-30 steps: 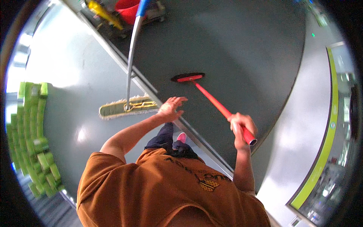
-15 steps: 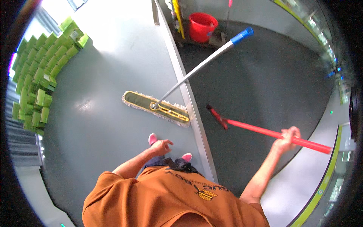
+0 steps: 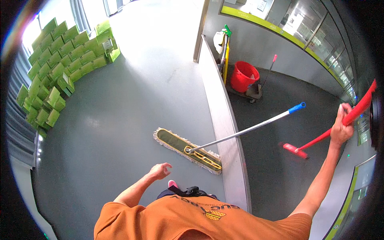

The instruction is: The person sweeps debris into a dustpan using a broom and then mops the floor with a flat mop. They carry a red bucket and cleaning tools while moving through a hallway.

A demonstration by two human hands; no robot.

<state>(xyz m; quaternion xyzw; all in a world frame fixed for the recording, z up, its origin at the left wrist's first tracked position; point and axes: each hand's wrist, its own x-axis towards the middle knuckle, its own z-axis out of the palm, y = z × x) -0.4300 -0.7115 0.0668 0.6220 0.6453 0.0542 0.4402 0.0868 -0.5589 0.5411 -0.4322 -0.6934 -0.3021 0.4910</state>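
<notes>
On the right, my raised right hand is closed round the upper handle of a long red T-headed floor tool. Its flat head, slightly blurred, is low over the dark floor beyond the low wall; I cannot tell whether it is a brush or a squeegee. My left hand hangs free over the grey floor, fingers loosely bent and apart, holding nothing. Ahead of it a dust mop with an olive top and white fringe lies on the floor. Its silver pole slants across the low wall, blue grip at the end.
A low white partition wall runs ahead from near my body. Behind it, a red bucket stands on a wheeled cart beside upright cleaning tools. Stacked green boxes line the left, and glass panels the far right.
My right hand has lifted the red tool up and to the right, swinging its head away from the wall. The view has tilted up, showing more of the far room. The mop stays against the wall.
</notes>
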